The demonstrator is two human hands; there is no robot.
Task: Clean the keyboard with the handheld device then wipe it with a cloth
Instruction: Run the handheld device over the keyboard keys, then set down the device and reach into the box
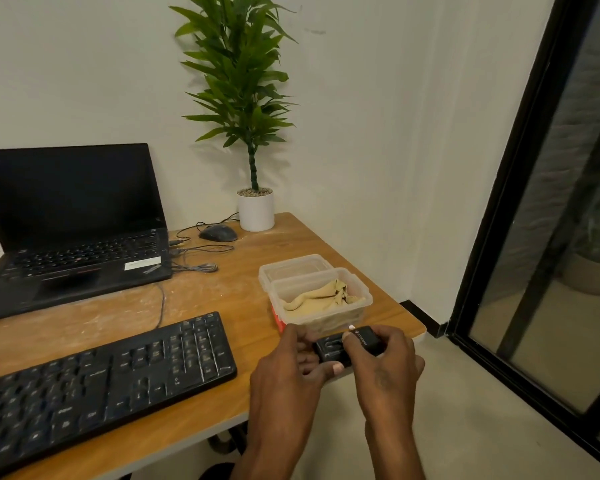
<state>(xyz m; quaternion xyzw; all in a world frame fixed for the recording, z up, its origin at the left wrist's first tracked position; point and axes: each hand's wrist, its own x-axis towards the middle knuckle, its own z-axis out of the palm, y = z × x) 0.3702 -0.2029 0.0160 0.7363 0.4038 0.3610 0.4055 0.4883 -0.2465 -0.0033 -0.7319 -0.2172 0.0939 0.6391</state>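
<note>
- Both hands hold the small black handheld device above the desk's front right corner: the left hand curls its fingers around the device's near end from below, thumb under it.
- On the far end, the right hand wraps over the top, fingers curled round the body, one fingertip pressing on the upper face.
- Lettering shows on the device's top, too small to read.
- To the left of the hands, the black keyboard lies flat on the wooden desk, running diagonally with its number pad nearest the hands; neither hand touches it.
- Just beyond the hands, a clear plastic container sits on the desk with a tan cloth crumpled inside it; a second clear tub or lid stands right behind it, touching.
- At the back left, an open black laptop with a dark screen rests on the desk.
- Beside the laptop, a dark mouse lies with its grey cable looped across the desk.
- Near the wall, a white pot holds a tall green plant.
- On the right, a black-framed glass door runs down to the floor.
</note>
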